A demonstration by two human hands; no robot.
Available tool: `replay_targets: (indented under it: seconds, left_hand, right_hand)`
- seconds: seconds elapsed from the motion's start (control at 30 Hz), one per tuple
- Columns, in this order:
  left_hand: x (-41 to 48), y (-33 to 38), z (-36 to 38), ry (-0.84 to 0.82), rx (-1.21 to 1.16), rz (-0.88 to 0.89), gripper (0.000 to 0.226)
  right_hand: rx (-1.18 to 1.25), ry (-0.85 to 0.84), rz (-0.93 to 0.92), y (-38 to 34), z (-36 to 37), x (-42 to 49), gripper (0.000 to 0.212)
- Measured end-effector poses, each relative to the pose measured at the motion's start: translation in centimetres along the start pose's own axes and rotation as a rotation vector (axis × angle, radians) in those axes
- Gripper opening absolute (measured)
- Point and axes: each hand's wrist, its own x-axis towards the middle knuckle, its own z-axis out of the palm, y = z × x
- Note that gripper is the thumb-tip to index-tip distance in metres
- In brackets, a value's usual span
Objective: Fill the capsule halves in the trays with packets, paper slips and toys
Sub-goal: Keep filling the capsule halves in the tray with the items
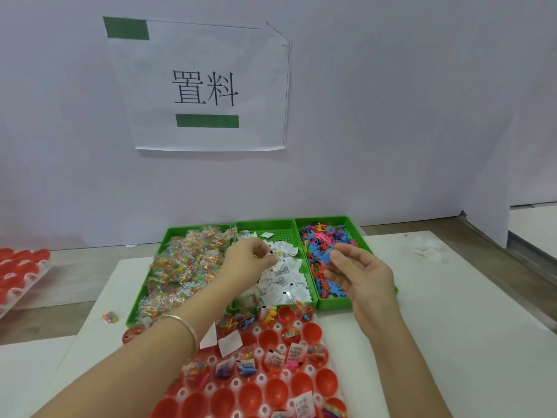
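Glossy red plastic capsule halves (327, 383), green plastic bins (334, 304), matt paper slips (286, 273), shiny clear pkts (187, 260)

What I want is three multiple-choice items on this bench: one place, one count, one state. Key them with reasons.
1. Which of the green bins holds the paper slips? A middle; B left; C right.
2. How many green bins stand in the row? A two; B three; C five.
3. How do the capsule halves in the near tray stand? A all filled; B all empty; C some filled, some empty.
Key: 1 A, the white slips lie in the middle bin. 2 B, three bins sit side by side. 3 C, several halves hold paper slips and others show bare red.
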Motion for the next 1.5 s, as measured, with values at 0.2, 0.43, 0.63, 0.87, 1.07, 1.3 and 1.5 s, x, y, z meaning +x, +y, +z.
replay_targets:
  seconds: [0.2,0.43,0.63,0.87,1.07,1.3,1.5]
  left_hand:
    - [-4.2,2.7,-1.9,-0.067,-0.579,-0.156,0.021]
    - [-6.7,4.7,-4.0,-0.256,-0.410,-0.006,0.020]
    - [-7.3,5.3,-5.1,-0.407,-0.399,0.050,0.019]
    - [-7.4,5.3,-4.6,-0.354,-0.448,0.063,0.017]
    - [-7.4,4.7,-4.0,-0.220,-0.369,0.055,0.016]
    - [-7.4,3.4,-3.2,-0.092,-0.357,-0.022,0.014]
    - [-6.3,1.5,-4.2,-0.175,-0.296,0.120,0.031]
  right_hand:
    - [0.005,-0.182,0.113,-0.5,2.0,-1.3,0.023]
    - [-0.159,-0.328,0.110,-1.4,2.8,-2.4,0.028]
    - [-0.288,-0.329,0.020,-1.5,2.9,-2.7,0.014]
    - [-0.255,-0.353,0.035,-1.2,3.6,-2.9,0.032]
    - [-0.338,-0.340,0.008,-0.8,3.6,-2.6,0.019]
    - [-0.333,-0.313,0.031,0.5,4.0,-2.6,0.016]
    - [-0.320,-0.210,-0.021,0.5,3.9,-2.4,0.010]
